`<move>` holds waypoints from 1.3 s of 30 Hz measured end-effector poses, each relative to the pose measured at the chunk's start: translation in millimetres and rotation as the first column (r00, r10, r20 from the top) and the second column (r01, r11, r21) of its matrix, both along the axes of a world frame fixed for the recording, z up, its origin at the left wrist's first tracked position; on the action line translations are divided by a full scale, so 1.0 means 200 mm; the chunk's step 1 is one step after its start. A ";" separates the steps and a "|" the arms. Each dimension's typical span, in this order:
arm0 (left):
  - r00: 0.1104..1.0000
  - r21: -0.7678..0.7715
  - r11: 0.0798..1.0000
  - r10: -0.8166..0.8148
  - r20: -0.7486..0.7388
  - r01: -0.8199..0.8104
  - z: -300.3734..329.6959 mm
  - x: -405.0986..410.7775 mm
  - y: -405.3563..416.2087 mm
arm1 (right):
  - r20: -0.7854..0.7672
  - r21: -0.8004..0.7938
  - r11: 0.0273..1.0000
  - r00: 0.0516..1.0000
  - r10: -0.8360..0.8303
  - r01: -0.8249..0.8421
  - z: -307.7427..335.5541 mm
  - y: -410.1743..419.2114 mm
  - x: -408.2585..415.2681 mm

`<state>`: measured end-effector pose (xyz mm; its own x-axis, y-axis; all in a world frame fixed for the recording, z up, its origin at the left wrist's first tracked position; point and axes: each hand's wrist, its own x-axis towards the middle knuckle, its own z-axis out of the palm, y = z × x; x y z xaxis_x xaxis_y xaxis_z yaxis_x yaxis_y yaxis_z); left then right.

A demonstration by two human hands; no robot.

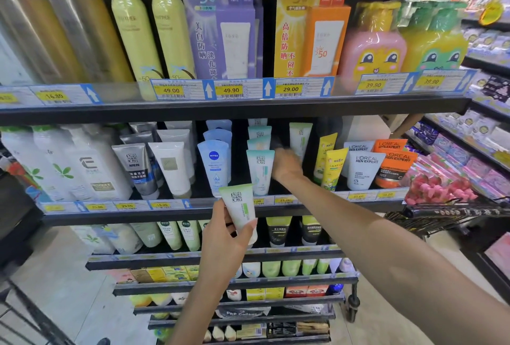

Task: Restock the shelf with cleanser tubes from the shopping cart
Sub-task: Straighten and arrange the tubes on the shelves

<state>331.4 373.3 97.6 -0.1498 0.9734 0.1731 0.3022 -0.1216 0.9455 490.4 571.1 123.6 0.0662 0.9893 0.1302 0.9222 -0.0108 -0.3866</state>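
I see a tall shelf unit [234,108] filling the view, its top shelf holding yellow spray cans [132,27], purple and orange boxes [311,27] and cartoon-faced bottles [372,49] above a row of price tags [231,90]. To the right, the wire rim of the shopping cart [430,213] shows beside a pink packet [436,182]. On the middle shelf stand rows of tubes, among them a teal-capped row [259,170] and one green-white tube [299,139] further back. My right hand [287,166] reaches into the gap between those two; it is blurred and I cannot tell how its fingers lie. My left hand [229,237] grips a green-white cleanser tube [240,209] upright, just in front of the middle shelf's edge.
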 end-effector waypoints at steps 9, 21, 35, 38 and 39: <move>1.000 -0.029 1.000 -0.005 -0.005 0.005 0.00 -0.03 -0.01 | 0.234 -0.073 0.997 0.971 0.048 -0.032 0.00 0.05 0.01; 1.000 -0.042 0.999 -0.007 -0.030 0.006 0.01 -0.05 -0.01 | 0.344 -0.196 0.980 0.935 0.089 -0.022 0.03 0.07 0.01; 0.999 -0.019 0.999 -0.043 -0.009 0.043 0.00 0.02 -0.01 | 0.360 -0.077 0.974 0.905 0.226 -0.213 -0.01 -0.11 0.15; 0.999 -0.012 0.999 -0.049 0.009 0.049 0.00 0.04 -0.01 | 0.365 -0.049 0.964 0.894 0.259 -0.260 0.00 -0.16 0.18; 0.999 -0.006 0.999 -0.050 0.017 0.050 0.00 0.04 0.00 | 0.374 -0.045 0.962 0.889 0.266 -0.269 0.00 -0.17 0.19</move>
<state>339.6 372.5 97.3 -0.1037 0.9809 0.1647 0.2801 -0.1301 0.9511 528.8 537.2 124.0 -0.2557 0.9615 0.1007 0.9660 0.2582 -0.0128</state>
